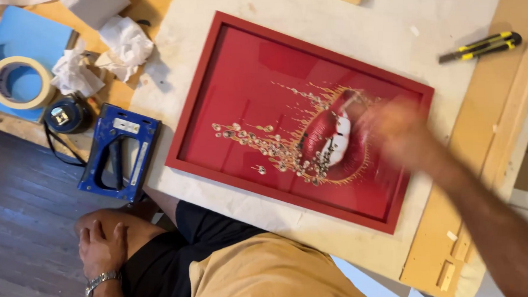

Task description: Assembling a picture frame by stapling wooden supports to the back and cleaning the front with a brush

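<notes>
A red picture frame [234, 23] lies flat on a pale work surface [308, 227]. It holds a red print of lips with golden drops [329, 139]. My right hand [392, 133] is blurred with motion and hovers over or touches the glass at the frame's right part; whether it holds anything is not clear. My left hand [100, 247], with a metal wristwatch, rests fingers apart on my knee at the lower left and holds nothing.
A blue staple gun [118, 154] lies left of the frame. Beside it are a small round blue tool [66, 115], a roll of masking tape [17, 81] and crumpled paper [126, 44]. A yellow-and-black utility knife [481, 46] lies at the upper right. Wooden strips [444, 245] run along the right.
</notes>
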